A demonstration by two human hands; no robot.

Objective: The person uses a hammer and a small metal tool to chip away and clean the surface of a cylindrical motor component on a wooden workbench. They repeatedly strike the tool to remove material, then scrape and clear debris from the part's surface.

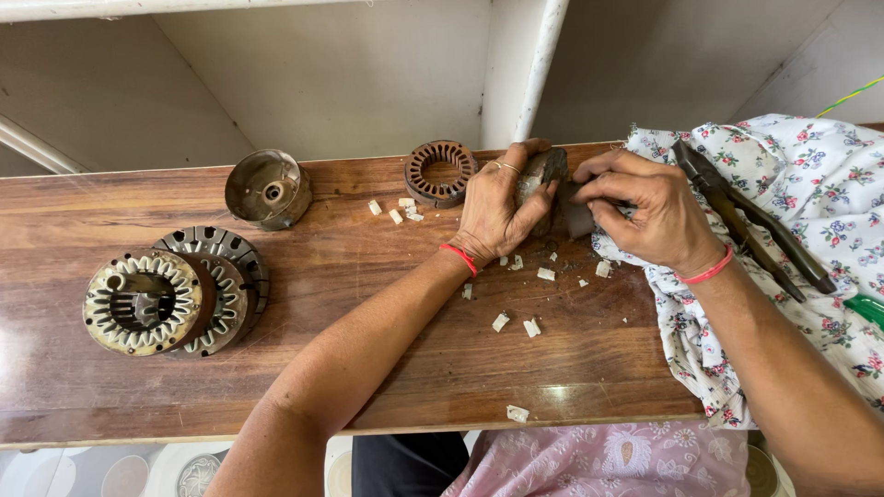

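My left hand (494, 208) is closed around a dark, worn metal part (543, 172) near the far edge of the wooden bench (368, 304). My right hand (649, 207) pinches a small dark grey piece (577, 217) pressed against that part. Both hands meet just left of a flowered white cloth (810, 184). A rusty ring-shaped stator core (440, 171) lies just left of my left hand. Small white scraps (516, 324) are scattered on the wood below the hands.
Dark pliers (748, 219) lie on the cloth at the right. Two stacked motor stators (175, 290) sit at the bench's left, with a round metal cap (269, 190) behind them. A white wall and pipe (539, 64) rise behind the bench.
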